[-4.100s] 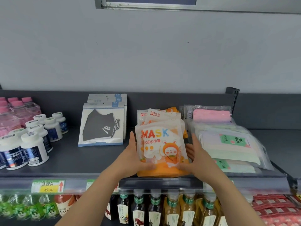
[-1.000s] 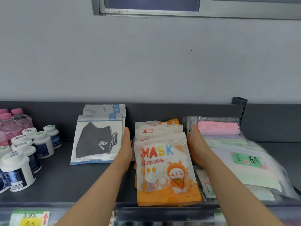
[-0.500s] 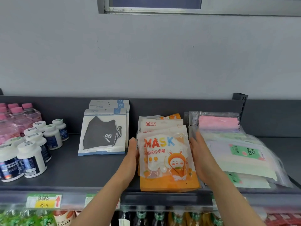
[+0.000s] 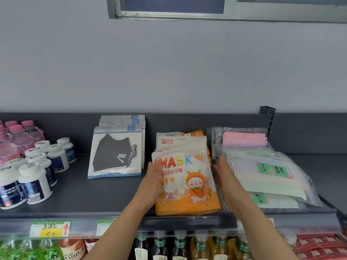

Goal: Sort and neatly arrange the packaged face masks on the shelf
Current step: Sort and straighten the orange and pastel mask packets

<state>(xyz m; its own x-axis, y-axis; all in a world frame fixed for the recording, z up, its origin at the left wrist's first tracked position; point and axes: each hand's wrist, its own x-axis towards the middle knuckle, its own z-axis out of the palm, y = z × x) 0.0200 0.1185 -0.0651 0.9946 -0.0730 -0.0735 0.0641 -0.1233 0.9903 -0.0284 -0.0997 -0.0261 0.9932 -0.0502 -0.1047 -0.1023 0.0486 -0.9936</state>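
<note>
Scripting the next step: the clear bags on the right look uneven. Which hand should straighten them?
Right, probably. The right hand is open, right beside the clear bags; the left hand holds the orange pack by its left edge, farther away.

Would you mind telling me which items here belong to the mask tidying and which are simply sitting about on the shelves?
Part of the job: orange MASK packs, grey mask packs, clear-bagged pastel masks, left hand gripping the orange stack, right hand open beside it.
Just lying about: white pill bottles, pink-capped bottles, drinks on the lower shelf, yellow price tag.
</note>
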